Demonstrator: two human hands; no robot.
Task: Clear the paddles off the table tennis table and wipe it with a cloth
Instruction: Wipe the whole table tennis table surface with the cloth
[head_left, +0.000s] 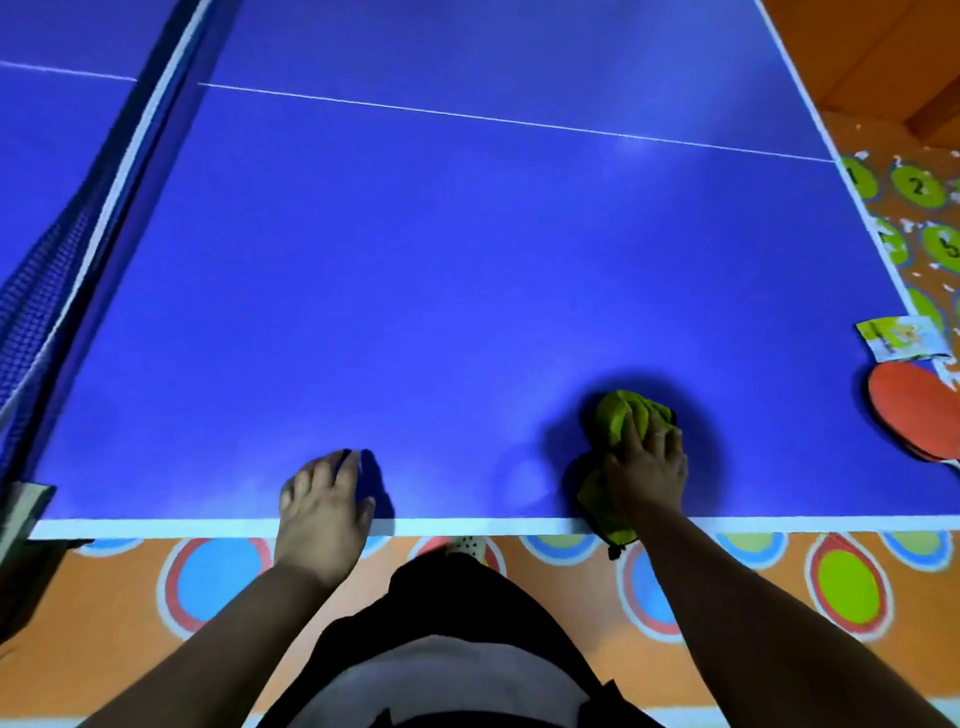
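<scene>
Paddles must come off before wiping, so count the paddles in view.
1: a red paddle at the right edge of the table, partly cut off by the frame. A second may lie beneath it.

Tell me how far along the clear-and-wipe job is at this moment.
Done: nothing clearly; the table shows no wipe marks. In hand: the right hand holds a bunched green cloth on the table by its near edge; the left hand rests flat. Left: a red paddle lies at the table's right edge, uncleared, and most wiping probably remains.
</scene>
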